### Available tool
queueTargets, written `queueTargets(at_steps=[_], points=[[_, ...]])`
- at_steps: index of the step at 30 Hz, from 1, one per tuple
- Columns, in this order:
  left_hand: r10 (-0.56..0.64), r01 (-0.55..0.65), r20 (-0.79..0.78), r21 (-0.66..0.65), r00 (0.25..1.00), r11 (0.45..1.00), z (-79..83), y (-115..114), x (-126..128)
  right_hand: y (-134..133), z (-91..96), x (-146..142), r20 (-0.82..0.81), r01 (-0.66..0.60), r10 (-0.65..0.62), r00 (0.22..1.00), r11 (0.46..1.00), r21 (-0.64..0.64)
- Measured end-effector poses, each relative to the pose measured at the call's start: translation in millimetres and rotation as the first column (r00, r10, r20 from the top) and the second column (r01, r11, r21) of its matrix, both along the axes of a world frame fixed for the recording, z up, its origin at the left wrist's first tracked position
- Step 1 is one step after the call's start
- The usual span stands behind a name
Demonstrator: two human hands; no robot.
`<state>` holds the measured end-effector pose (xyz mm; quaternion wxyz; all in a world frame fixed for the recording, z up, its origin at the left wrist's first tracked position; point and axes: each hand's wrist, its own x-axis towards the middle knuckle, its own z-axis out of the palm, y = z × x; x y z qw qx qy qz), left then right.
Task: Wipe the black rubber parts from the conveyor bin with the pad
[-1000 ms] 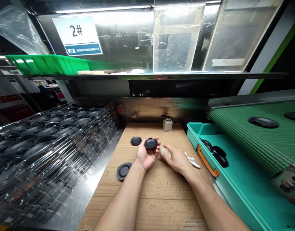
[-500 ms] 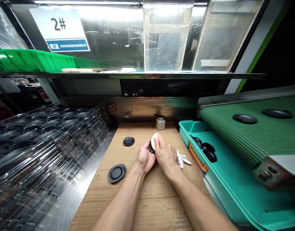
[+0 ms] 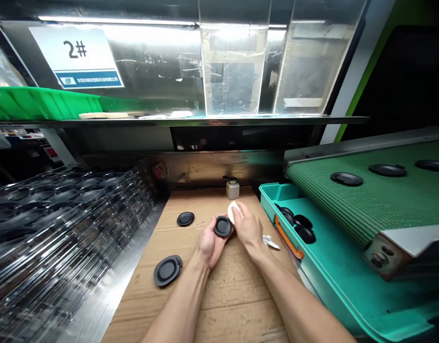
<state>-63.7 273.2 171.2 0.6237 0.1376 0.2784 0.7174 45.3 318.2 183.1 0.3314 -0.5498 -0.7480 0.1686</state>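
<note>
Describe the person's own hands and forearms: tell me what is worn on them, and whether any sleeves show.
Nothing is worn that can be seen. The left hand and right hand are bare, with no gloves. The left forearm and right forearm show no sleeves, watch or bracelet up to the picture's edge.

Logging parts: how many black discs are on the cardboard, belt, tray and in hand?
9. Two discs on the cardboard, one in the left hand, three on the green belt, three in the teal tray, overlapping, so more may hide.
</note>
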Motion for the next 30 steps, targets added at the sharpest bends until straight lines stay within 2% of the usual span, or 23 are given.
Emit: queueTargets(at_steps=[2, 4, 8, 13, 16, 17, 18, 21, 23, 25, 30], points=[[0.018, -0.018, 0.000, -0.013, 1.000, 1.000, -0.9, 2.5, -4.7, 6.0, -1.8, 6.8, -0.182, -0.066, 0.074, 0.980, 0.997, 0.049], [0.035, -0.035, 0.002, -0.024, 0.999, 0.999, -1.7, 4.9, -10.0, 7.0, -4.9, 11.1, -0.288, -0.175, 0.184, 0.940, 0.983, 0.057], [0.042, -0.042, 0.003, -0.032, 0.999, 0.999, -3.3, 4.7, -14.3, 2.0, -10.7, 10.1, -0.343, -0.400, 0.362, 0.867, 0.915, -0.046], [-0.025, 0.025, -0.054, -0.009, 0.998, 1.000, -3.8, -0.2, -8.0, 0.0, -13.1, 5.8, -0.476, -0.531, 0.425, 0.770, 0.841, -0.108], [-0.016, 0.012, -0.068, -0.062, 0.998, 0.998, -3.4, -1.0, -8.4, 3.6, -12.7, 10.6, -0.424, -0.620, 0.520, 0.741, 0.773, -0.136], [-0.016, 0.011, -0.076, -0.070, 0.997, 0.998, -3.5, -0.8, -9.1, 5.0, -12.2, 12.8, -0.384, -0.617, 0.531, 0.755, 0.774, -0.144], [-0.015, 0.010, -0.085, -0.068, 0.996, 0.998, -3.9, -0.3, -9.8, 6.0, -11.4, 14.6, -0.340, -0.589, 0.521, 0.783, 0.796, -0.138], [-0.010, 0.004, -0.099, -0.054, 0.995, 0.999, -6.1, 2.3, -10.0, 5.3, -8.2, 16.2, -0.252, -0.417, 0.400, 0.881, 0.909, -0.017], [-0.004, -0.001, -0.081, -0.057, 0.997, 0.998, -7.5, 3.7, -9.6, 2.9, -6.5, 14.7, -0.224, -0.413, 0.413, 0.883, 0.910, 0.050], [0.000, -0.004, -0.068, -0.071, 0.998, 0.997, -8.4, 4.3, -10.0, 1.4, -5.6, 13.8, -0.177, -0.462, 0.462, 0.869, 0.886, 0.044], [-0.008, 0.003, -0.074, -0.076, 0.997, 0.997, -9.6, 4.7, -10.1, 2.6, -5.5, 16.2, -0.039, -0.292, 0.292, 0.956, 0.956, 0.014]])
